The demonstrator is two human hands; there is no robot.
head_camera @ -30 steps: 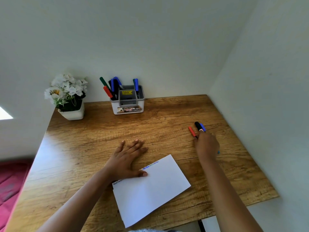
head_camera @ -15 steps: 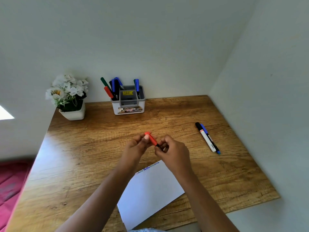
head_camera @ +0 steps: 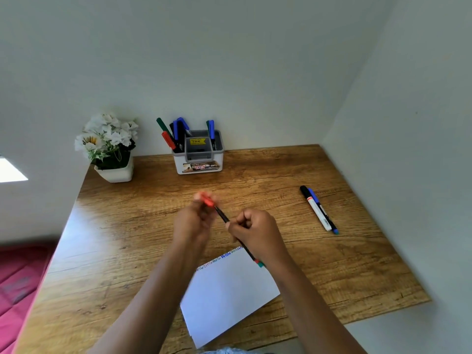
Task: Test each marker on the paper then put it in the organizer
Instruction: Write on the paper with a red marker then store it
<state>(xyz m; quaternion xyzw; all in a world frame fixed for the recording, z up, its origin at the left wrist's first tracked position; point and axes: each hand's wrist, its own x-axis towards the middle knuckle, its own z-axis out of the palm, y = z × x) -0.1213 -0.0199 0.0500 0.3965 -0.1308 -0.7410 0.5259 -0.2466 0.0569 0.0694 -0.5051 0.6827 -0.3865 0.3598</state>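
My right hand (head_camera: 256, 232) grips the black barrel of a red marker (head_camera: 222, 215) above the desk's middle. My left hand (head_camera: 194, 222) pinches its red cap (head_camera: 207, 199), which looks blurred and sits at or just off the barrel's tip. A white sheet of paper (head_camera: 227, 290) lies below both hands, with coloured scribbles along its far edge. Two more markers, a white one (head_camera: 318, 212) and a blue one (head_camera: 325, 214), lie side by side at the right. The white and grey organizer (head_camera: 199, 155) stands at the back, holding several markers.
A white pot of white flowers (head_camera: 109, 146) stands at the back left corner of the wooden desk (head_camera: 127, 226). Walls close in behind and to the right. A pink surface (head_camera: 15, 282) lies beyond the desk's left edge.
My right hand picked the red marker from the right and brought it to the middle. My left hand left the paper and took the cap end; the hands have now drawn slightly apart.
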